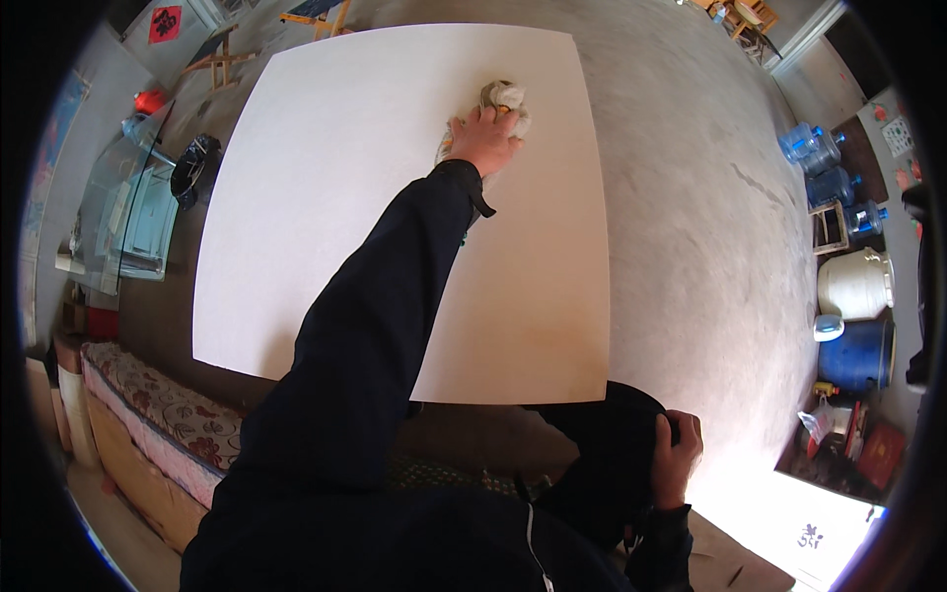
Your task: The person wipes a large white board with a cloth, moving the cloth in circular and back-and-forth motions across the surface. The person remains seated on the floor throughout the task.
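A crumpled, pale cloth (507, 96) lies bunched near the far side of a white tabletop (311, 185). My left hand (484, 140) is on it, the arm stretched forward and the fingers spread over the bundle, pressing it to the surface. Part of the cloth shows left of the hand, and some is hidden beneath the palm. My right hand (677, 451) rests at my knee (629, 414) beyond the table's near right corner. Its fingers are curled, and whether they grip the dark trouser fabric cannot be made out.
Left of the table stand a bin with a black bag (195, 172) and a glass-topped stand (122, 200). A padded seat with patterned fabric (163, 399) is at the near left. Along the right wall are water bottles (828, 185), a white barrel (854, 285) and a blue barrel (854, 355).
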